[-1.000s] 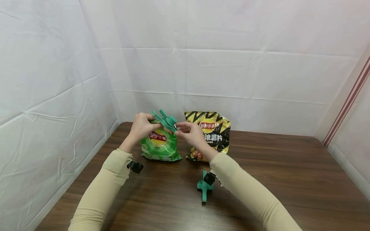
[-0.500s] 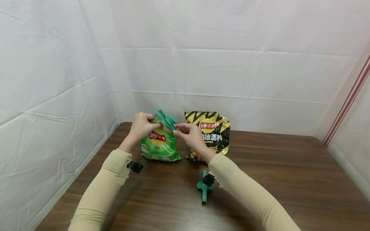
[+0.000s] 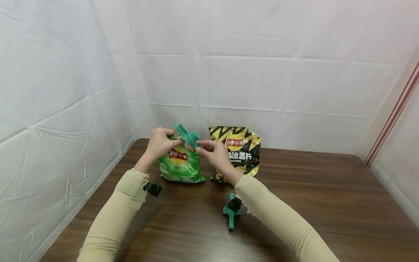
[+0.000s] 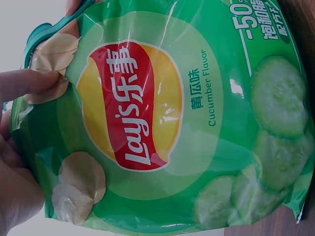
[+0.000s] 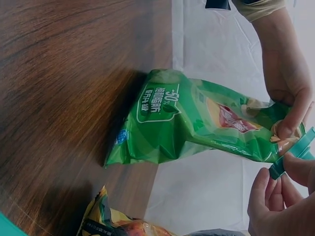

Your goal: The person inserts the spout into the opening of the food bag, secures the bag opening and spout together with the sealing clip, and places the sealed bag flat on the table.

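Observation:
A green bag of cucumber-flavour potato chips stands on the table at left centre. My left hand pinches its top edge, with the thumb pressed on the front in the left wrist view. My right hand holds a teal bag clip by one end at the bag's upper right corner. The clip slants along the top of the bag, its two arms lying close together. In the right wrist view the clip crosses the bag's top edge, beside the left thumb. How far it reaches over the bag is partly hidden by the fingers.
A black and yellow chip bag stands just right of the green one, partly behind my right hand. A second teal clip lies on the brown wooden table below my right wrist. White cloth hangs behind.
The clip's two arms, spread apart a second ago, have swung together. My right hand has shifted very slightly left. My left hand and the green bag have barely moved.

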Demonstrator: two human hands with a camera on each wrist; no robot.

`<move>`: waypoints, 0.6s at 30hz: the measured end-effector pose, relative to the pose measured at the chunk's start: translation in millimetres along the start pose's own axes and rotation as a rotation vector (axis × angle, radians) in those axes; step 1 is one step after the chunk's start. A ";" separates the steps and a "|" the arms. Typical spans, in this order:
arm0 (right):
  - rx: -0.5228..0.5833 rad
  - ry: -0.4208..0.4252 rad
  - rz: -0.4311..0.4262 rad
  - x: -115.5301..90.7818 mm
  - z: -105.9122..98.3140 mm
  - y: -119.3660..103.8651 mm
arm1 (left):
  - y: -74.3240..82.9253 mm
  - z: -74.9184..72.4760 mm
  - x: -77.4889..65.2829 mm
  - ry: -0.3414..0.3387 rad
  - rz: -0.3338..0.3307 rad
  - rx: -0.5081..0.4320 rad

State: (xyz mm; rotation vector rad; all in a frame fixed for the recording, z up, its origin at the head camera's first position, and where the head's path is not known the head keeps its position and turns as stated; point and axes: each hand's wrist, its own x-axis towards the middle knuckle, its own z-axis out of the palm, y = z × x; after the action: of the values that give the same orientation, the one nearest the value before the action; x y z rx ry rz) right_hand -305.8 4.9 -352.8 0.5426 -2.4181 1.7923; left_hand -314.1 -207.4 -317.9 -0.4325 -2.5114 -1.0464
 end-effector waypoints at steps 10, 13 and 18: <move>0.021 0.018 0.014 0.5 1.0 0.6 | -0.1 -0.1 -1.4 -0.024 0.007 0.004; 0.013 0.021 0.035 2.3 1.3 0.8 | 0.8 0.5 -1.4 -0.032 0.020 0.021; 0.020 0.010 0.057 6.6 2.3 2.7 | 1.9 1.4 -1.5 -0.033 0.039 0.047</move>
State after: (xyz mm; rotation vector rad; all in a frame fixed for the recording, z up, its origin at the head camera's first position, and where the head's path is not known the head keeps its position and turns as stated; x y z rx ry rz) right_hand -312.6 1.9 -354.1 0.4706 -2.4354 1.8389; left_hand -312.4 -205.3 -318.4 -0.4864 -2.5412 -0.9708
